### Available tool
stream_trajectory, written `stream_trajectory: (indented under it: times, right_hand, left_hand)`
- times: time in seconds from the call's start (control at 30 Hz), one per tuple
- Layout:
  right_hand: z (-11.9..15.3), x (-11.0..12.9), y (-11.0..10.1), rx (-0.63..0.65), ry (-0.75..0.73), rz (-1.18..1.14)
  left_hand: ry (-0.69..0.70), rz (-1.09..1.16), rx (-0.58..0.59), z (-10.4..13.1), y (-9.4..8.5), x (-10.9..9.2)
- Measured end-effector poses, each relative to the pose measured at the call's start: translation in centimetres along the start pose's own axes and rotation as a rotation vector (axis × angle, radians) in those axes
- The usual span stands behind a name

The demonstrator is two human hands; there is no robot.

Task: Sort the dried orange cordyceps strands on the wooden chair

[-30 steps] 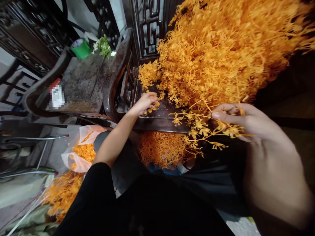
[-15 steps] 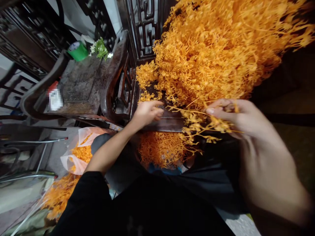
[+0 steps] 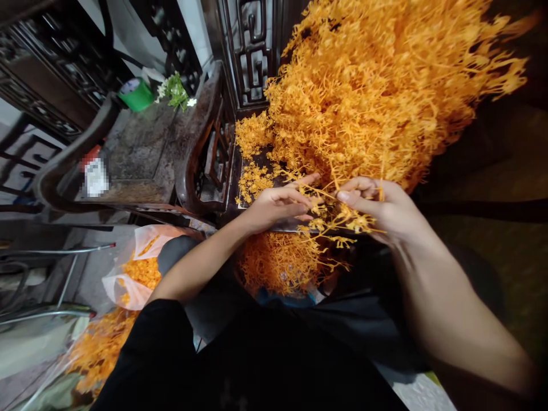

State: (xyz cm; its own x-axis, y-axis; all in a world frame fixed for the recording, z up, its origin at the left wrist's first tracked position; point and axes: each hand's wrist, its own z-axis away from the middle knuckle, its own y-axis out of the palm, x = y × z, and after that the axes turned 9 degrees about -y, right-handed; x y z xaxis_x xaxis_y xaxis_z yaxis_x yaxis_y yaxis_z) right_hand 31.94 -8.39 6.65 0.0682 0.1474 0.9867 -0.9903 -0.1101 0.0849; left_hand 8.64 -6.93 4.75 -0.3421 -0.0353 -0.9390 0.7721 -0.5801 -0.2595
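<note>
My right hand (image 3: 379, 205) pinches an orange plastic flower stem (image 3: 342, 218), its branching sprays hanging toward the left and downward. Close to that stem's left end is my left hand (image 3: 272, 210), fingers stretched and apart, the tips among the small blossoms. Whether those fingertips touch the stem I cannot tell. A large heap of orange plastic flower stems (image 3: 363, 108) rises just beyond both hands. Small loose orange blossoms (image 3: 254, 181) lie on the dark wood left of the heap. Below the hands, thin bare-looking orange stems (image 3: 280, 260) fill a container between the knees.
A carved wooden chair (image 3: 141, 154) stands at the left, bearing a green tape roll (image 3: 137, 94), a white-flowered green sprig (image 3: 174, 91) and a blurred packet (image 3: 96, 178). A translucent bag (image 3: 143, 268) of orange pieces is on the floor, near more orange stems (image 3: 103, 342).
My left hand has moved right, from the wooden edge to the flower stem, its fingers spreading. My right hand has shifted left with the stem, bringing both hands closer together.
</note>
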Motion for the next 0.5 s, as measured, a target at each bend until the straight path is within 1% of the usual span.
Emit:
stream_trajectory:
  times: [0.13, 0.2, 0.27, 0.33, 0.43, 0.5]
  right_hand:
    - [-0.1, -1.1, 0.5, -0.020, -0.094, 0.091]
    - [-0.1, -1.5, 0.6, -0.040, -0.133, 0.145]
    - [-0.1, -1.6, 0.7, -0.033, -0.156, 0.204]
    - [0.0, -1.4, 0.7, -0.014, -0.143, 0.264]
    - [0.2, -0.7, 0.7, 0.013, -0.016, 0.299]
    - [0.3, -0.2, 0.6, 0.021, 0.056, 0.301]
  left_hand:
    - [0.029, 0.038, -0.015, 0.0, 0.4, -0.2]
    - [0.041, 0.034, -0.058, -0.2, 0.6, -0.1]
    - [0.049, -0.030, -0.117, -0.3, 0.6, 0.3]
    - [0.066, -0.213, -0.155, -0.4, 0.3, 0.7]
    - [0.096, -0.629, -0.206, -0.4, -0.2, 1.2]
    - [0.109, -0.820, -0.249, -0.4, -0.6, 1.4]
